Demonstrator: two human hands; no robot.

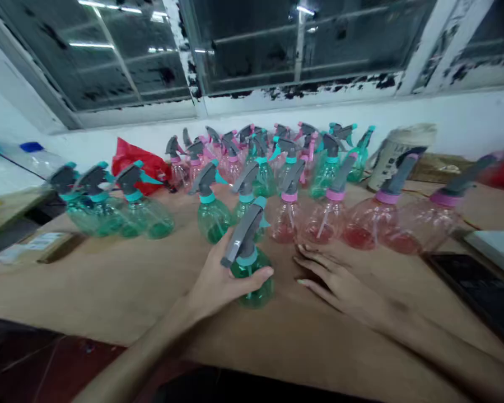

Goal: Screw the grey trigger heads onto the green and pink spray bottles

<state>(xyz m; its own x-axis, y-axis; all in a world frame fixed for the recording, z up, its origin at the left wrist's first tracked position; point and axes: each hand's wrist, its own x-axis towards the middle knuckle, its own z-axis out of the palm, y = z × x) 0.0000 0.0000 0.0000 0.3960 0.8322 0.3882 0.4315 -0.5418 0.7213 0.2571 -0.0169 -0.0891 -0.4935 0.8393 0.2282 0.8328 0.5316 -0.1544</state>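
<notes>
A green spray bottle [247,254] is gripped around its body by the left hand [216,282], with the thumb laid across the front and the grey trigger head tilted; whether its base is touching the table [151,291] cannot be told. The right hand [340,282] is held apart from it, empty, palm down and fingers spread low over the tabletop, just in front of a row of pink bottles [288,221]. Just behind the held bottle, two more green bottles [214,215] are seen. To the left, a green cluster [130,215] is grouped near a red plastic bag [136,157]. Farther back, mixed pink and green bottles [262,173] are crowded below a window [252,50]. At the right edge, a dark phone-like device [479,285] is laid flat beside a pale box [498,249].
</notes>
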